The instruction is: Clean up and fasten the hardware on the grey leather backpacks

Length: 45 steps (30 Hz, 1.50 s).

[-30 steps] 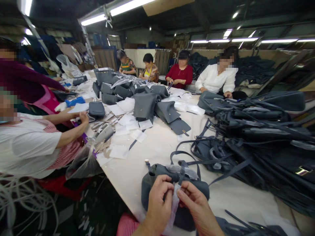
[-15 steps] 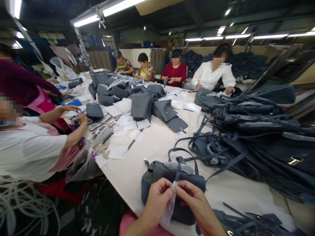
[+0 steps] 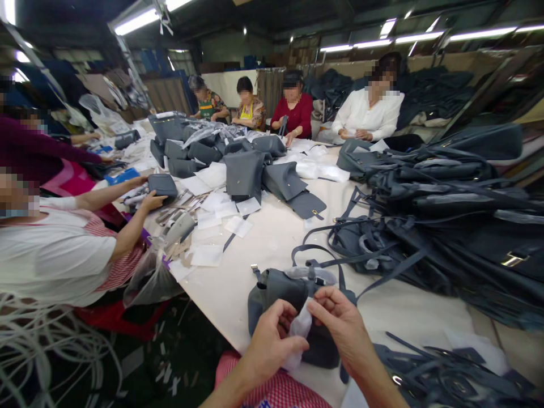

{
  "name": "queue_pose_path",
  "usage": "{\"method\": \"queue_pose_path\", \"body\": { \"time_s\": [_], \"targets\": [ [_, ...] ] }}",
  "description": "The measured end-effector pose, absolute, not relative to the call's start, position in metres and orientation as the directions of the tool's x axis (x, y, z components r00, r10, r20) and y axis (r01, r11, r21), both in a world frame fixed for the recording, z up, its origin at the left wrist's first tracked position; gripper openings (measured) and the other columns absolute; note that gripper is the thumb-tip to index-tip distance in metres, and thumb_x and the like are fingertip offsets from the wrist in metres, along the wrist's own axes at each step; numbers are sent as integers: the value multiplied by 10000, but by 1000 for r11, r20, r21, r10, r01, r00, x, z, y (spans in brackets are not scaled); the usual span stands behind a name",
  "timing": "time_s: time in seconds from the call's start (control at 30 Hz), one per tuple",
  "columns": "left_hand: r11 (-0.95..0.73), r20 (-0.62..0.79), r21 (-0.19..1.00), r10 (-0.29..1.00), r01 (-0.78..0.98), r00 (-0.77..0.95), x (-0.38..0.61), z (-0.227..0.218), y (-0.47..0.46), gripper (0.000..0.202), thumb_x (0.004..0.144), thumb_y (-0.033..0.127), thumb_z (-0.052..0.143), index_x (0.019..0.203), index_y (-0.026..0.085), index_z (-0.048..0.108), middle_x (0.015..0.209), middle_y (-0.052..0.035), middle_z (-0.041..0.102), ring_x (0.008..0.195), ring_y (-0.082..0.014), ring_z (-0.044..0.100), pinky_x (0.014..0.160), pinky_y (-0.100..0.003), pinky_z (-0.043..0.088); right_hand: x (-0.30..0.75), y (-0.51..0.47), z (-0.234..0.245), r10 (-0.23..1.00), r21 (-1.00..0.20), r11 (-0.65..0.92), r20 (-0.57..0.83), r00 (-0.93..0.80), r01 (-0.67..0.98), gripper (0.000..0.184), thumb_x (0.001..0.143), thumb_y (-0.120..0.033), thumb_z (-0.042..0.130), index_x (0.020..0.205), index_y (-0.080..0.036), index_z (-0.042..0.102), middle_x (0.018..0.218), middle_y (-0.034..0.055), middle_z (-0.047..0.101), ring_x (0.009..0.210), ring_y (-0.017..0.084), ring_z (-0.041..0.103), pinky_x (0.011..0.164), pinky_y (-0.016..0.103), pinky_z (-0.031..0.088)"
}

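Note:
A dark blue-grey leather bag (image 3: 278,292) lies in front of me at the table's near edge, its straps looping up behind it. Over its front, a strip of thin white wrapping (image 3: 301,326) stands upright between my hands. My left hand (image 3: 274,340) is curled around the lower part of the wrapping, thumb across it. At the strip's top end, my right hand (image 3: 340,320) pinches the wrapping between thumb and fingertips. Whether a strap lies inside the wrapping cannot be made out. A small buckle (image 3: 255,267) shows at the bag's left top.
Dark bags with straps are heaped at the right (image 3: 446,243), and more bags (image 3: 244,175) stand mid-table among white sheets (image 3: 206,255). Loose straps (image 3: 442,368) lie at the lower right. A co-worker in a white shirt (image 3: 55,255) handles a small dark bag (image 3: 162,187) at the left.
My right hand has risen slightly along the white wrapping. My left hand has loosened from its pinch near the top and now wraps lower around the strip.

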<state>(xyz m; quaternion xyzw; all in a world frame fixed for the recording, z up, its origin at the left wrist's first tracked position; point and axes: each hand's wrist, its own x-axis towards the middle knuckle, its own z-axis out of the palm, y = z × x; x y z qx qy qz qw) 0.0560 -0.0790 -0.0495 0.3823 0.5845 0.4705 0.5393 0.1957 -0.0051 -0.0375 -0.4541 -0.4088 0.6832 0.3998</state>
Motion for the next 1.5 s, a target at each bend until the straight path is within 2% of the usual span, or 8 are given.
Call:
{"method": "queue_pose_path", "body": {
  "time_s": [0.1,0.27,0.4,0.57,0.83,0.97,1.2,1.5],
  "targets": [
    [357,-393,900,913,-249,-112,48,-69,-91,145,641,207,695,694,161,567,619,41,510,583,-97,429,548,-212,309,196,-3,-38,906,-891,-385,-316,-281,-239,367,587,-388,871,735,-201,591,553,-74,552,500,74,482,475,180,389],
    [407,-528,691,848,-597,-33,48,-95,-102,382,624,435,766,686,179,491,585,57,458,513,-75,357,509,-211,255,193,-6,-46,867,-788,-481,-361,-343,-385,351,602,-330,879,744,-200,586,552,-75,551,480,58,463,471,171,384],
    [444,-489,848,866,-288,-106,49,-91,-101,257,709,386,676,677,182,522,591,43,470,553,-110,410,538,-230,314,194,-8,-51,872,-801,-467,-349,-343,-374,349,605,-319,879,747,-194,586,562,-73,550,492,59,468,473,169,373],
    [107,-42,979,941,176,-337,49,-47,-88,154,843,253,519,886,201,657,974,-67,641,955,-216,564,869,-308,417,197,-7,-47,886,-840,-433,-330,-327,-325,326,641,-329,856,734,-192,575,555,-84,520,492,54,436,475,169,356],
    [208,-243,957,954,-200,-174,69,-35,-51,142,711,272,654,690,177,551,636,8,604,617,-145,560,615,-250,427,197,-9,-36,899,-846,-408,-307,-311,-343,365,623,-360,860,821,-191,604,619,-53,611,552,85,526,529,202,440],
    [245,-295,928,944,-281,-149,68,-39,-45,226,653,305,719,684,167,543,619,30,571,596,-119,526,592,-228,412,202,-13,-40,859,-770,-499,-379,-346,-397,433,598,-345,875,910,-184,622,706,-32,649,609,93,573,594,223,472],
    [298,-319,924,946,-239,-53,64,-41,-47,287,639,374,785,657,156,600,617,17,620,615,-128,552,604,-222,430,190,-13,-43,910,-814,-406,-315,-271,-417,348,575,-311,857,805,-179,632,588,-85,543,500,58,446,476,188,321],
    [478,-543,783,837,-398,-64,60,-51,-27,444,378,409,903,684,159,701,680,-7,677,666,-201,637,582,-258,530,166,3,-46,942,-873,-333,-322,-91,-358,435,518,-429,834,828,-166,680,559,-61,577,451,69,469,443,197,331]
  ]
}}
